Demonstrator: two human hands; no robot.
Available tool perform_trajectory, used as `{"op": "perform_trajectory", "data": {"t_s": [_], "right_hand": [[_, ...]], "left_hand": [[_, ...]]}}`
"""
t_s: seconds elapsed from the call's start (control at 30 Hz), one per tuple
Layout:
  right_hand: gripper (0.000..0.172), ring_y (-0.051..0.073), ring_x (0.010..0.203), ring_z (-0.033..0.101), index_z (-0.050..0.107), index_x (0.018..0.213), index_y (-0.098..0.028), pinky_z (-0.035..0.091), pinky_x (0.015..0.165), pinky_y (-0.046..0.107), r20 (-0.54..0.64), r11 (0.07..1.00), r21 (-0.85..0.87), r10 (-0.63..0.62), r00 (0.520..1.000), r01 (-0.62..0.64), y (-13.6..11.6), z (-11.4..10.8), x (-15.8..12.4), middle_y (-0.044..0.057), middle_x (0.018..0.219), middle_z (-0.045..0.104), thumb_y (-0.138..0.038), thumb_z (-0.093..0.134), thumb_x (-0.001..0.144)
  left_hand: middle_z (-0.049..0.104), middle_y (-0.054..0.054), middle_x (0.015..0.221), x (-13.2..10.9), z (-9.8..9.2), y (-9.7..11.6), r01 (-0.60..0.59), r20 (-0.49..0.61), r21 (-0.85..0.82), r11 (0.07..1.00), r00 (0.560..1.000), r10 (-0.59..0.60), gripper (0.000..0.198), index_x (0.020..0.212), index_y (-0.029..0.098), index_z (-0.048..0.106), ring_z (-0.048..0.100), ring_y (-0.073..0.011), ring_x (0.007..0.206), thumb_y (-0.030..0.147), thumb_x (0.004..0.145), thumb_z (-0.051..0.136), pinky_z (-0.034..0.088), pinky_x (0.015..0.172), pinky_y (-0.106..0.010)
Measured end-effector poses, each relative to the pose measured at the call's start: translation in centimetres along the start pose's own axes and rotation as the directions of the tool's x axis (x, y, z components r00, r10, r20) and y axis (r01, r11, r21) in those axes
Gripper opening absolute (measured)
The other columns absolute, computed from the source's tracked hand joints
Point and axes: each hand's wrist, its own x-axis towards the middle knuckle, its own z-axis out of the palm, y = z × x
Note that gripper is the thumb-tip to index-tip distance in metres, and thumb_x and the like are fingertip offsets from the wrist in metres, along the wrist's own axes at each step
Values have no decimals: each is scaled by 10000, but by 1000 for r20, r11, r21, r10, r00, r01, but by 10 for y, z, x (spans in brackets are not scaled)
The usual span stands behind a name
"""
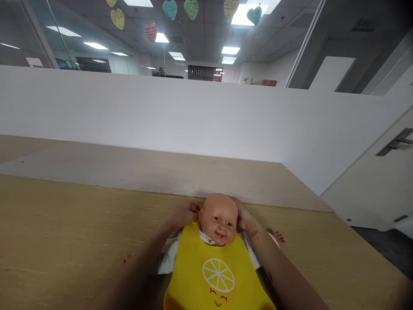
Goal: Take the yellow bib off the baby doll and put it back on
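Yellow bib [218, 273], long axis near to far, neck end farthest.

Passage is free over the desk [80, 232] at left, whereas the baby doll's head [220, 215] fills the gap between the hands [187, 213] and a white partition wall [161, 116] bounds the far side.

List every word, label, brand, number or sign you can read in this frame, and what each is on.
None can be read.
Heart-shaped notes along the top: lines of writing on them, too small and blurred to read.
Yellow bib: no words visible, only a printed citrus slice and smiling face.
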Motion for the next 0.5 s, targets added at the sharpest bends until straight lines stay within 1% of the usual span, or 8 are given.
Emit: {"op": "perform_trajectory", "data": {"t_s": [0.1,0.17,0.23,0.33,0.4,0.5], "right_hand": [[360,213,1013,638,687,1016,-149,460,973,324,15,996,33,80,997,-81,0,13,5,64,1024,720,-436,634,806],[423,213,1010,646,678,1057,-145,460,977,322,25,993,38,112,993,-113,0,18,3,70,1038,719,-489,602,823],[455,214,1004,653,672,1074,-141,466,970,323,26,992,40,118,993,-119,2,21,1,82,1050,716,-517,553,848],[466,217,997,659,670,1065,-143,480,946,323,22,995,6,104,994,-104,5,23,1,93,1064,713,-529,500,868],[480,219,1005,657,670,1061,-142,480,940,319,-13,996,-25,87,996,-87,6,23,2,94,1085,707,-543,495,863],[496,220,1008,652,673,1065,-145,470,943,312,-89,995,-102,4,996,-13,8,22,3,83,1089,706,-558,513,843]], "left_hand": [[611,-11,609,6,-3,-9,-62,-9,35,997,998,63,104,629,163,637,572,-219,735,102,545,643,407,647,-289],[623,-17,611,8,-5,-13,-64,-13,48,997,998,65,120,602,168,637,581,-240,775,73,530,637,422,668,-302],[638,-20,625,9,-7,-16,-59,-7,57,997,998,59,148,600,170,646,588,-255,811,49,516,634,435,692,-311],[664,-26,666,10,-10,-18,-69,15,61,996,998,68,193,637,172,674,594,-275,865,35,507,633,447,731,-319],[682,-31,705,10,-11,-19,-72,32,49,996,997,70,224,660,175,690,592,-286,895,28,500,635,449,744,-319],[691,-24,725,9,-10,-19,-16,35,-55,998,999,18,263,664,182,696,589,-292,903,10,473,638,448,735,-309]]}}
